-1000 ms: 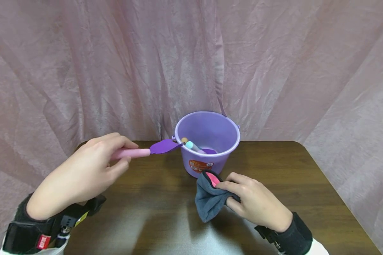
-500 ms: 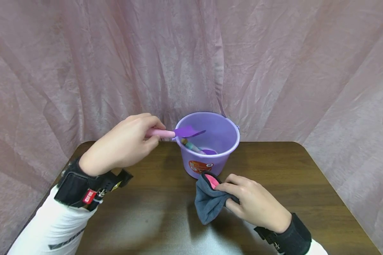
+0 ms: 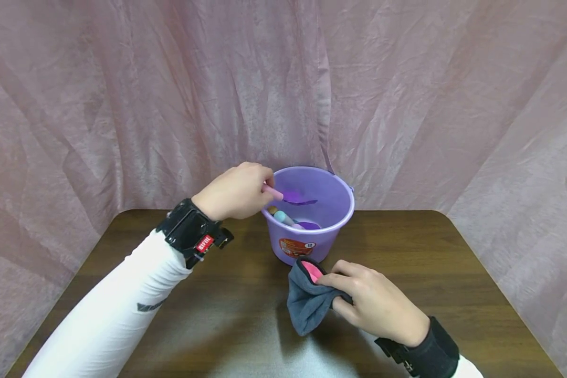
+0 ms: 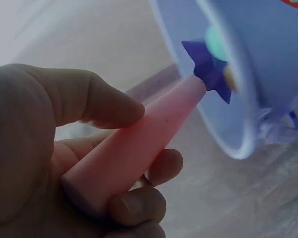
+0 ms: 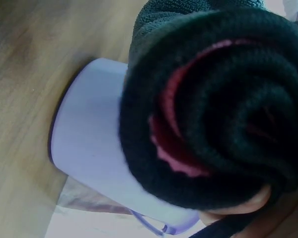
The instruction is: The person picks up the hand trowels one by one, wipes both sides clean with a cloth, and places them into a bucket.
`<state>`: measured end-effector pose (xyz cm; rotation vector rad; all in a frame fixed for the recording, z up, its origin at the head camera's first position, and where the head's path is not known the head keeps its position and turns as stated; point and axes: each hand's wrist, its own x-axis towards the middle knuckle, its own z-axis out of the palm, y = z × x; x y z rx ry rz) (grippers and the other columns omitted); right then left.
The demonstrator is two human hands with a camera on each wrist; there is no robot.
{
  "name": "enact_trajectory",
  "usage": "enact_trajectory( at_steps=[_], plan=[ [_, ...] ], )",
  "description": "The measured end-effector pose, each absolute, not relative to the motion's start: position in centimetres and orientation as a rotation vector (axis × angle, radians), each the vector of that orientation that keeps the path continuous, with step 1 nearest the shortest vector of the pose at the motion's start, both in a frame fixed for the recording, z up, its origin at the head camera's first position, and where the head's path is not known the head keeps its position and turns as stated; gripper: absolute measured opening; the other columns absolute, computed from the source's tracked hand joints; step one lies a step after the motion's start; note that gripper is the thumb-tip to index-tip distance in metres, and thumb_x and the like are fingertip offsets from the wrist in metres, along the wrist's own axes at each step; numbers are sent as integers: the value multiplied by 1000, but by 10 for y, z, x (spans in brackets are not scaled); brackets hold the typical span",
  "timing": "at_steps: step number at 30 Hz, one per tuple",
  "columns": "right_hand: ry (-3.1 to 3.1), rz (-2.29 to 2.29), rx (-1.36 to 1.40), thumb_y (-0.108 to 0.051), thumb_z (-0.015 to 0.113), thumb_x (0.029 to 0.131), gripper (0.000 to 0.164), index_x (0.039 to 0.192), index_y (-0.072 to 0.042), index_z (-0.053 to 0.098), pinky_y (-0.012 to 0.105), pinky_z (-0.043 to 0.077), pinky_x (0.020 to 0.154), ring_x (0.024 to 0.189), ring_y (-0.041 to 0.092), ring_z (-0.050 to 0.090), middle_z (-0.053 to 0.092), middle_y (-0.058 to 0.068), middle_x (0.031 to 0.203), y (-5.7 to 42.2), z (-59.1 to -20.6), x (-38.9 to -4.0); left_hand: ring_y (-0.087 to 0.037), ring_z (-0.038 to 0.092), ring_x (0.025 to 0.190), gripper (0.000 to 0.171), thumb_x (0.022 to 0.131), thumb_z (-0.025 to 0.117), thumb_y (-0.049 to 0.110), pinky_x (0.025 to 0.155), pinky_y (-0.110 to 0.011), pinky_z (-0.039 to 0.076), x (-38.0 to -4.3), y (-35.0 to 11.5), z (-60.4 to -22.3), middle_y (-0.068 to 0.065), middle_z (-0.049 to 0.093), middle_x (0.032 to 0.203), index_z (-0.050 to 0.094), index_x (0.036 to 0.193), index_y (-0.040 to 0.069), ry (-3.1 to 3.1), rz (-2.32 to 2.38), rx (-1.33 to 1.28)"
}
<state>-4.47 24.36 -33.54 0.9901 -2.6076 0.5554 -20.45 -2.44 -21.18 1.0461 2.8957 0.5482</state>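
My left hand (image 3: pixel 236 193) grips the pink handle of a toy shovel (image 4: pixel 139 139) over the left rim of a lilac bucket (image 3: pixel 328 242). The shovel's purple blade (image 3: pixel 298 198) points right, across the bucket's opening. Inside the bucket lie a pale stick with a turquoise end (image 3: pixel 281 216), a tan rounded end (image 3: pixel 272 210) and a flat purple piece (image 3: pixel 309 226). In front of it, my right hand (image 3: pixel 378 302) pinches a bunched, rolled grey-blue cloth (image 3: pixel 307 303) with a pink inner side and dark edging. The right wrist view shows the roll (image 5: pixel 203 109) up close, partly covering the bucket.
The bucket stands upright near the back of a dark wooden table (image 3: pixel 406 241) with rounded far corners. A pink curtain (image 3: pixel 193 105) hangs right behind the table's back edge. An orange label (image 3: pixel 296 247) is on the bucket's front.
My left hand has moved right and farther back, carrying the shovel from left of the bucket to over its opening. The right hand and the cloth have barely moved.
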Motion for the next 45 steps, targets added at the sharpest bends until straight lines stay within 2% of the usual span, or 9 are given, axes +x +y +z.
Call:
enact_trajectory(
  at_steps=[4,14,24,30,37,45],
  plan=[
    [-2612,556,994,-1,70,80,41,116,-19,79,19,48,69,78,-1,53,61,-15,99,243,-336,-44,-20,61,76,17,99,70,26,68,-37,49,-215,-12,-223,-1,66,83,73,89,13,2847,504,973],
    [-2613,560,999,0,69,79,41,115,-20,79,19,49,70,79,-1,54,61,-15,99,242,-334,-43,-25,63,87,15,97,66,23,76,-42,53,-227,11,-236,-8,66,97,69,99,8,2851,252,933],
    [-2618,559,1008,0,69,79,42,115,-19,79,18,48,68,78,0,53,61,-14,99,242,-333,-41,-28,64,88,14,95,60,17,78,-47,57,-234,20,-249,-9,67,96,68,89,9,2857,166,909],
    [-2614,542,1009,0,69,79,42,115,-18,79,18,47,68,77,0,52,60,-13,99,241,-334,-41,-31,69,100,18,99,62,24,84,-53,58,-235,26,-255,-9,71,107,72,96,9,2873,60,886],
    [-2618,535,1010,-1,69,79,41,115,-19,79,19,48,68,78,1,53,61,-13,99,241,-333,-40,-36,69,108,24,102,61,30,99,-53,48,-236,30,-259,-9,74,114,75,98,11,2870,-105,919],
    [-2617,534,1014,-1,70,79,41,114,-20,79,19,49,69,79,0,54,61,-13,99,241,-333,-39,-22,64,94,22,101,59,27,94,-48,36,-236,32,-258,-3,71,100,68,85,15,2787,-108,902]
  ],
)
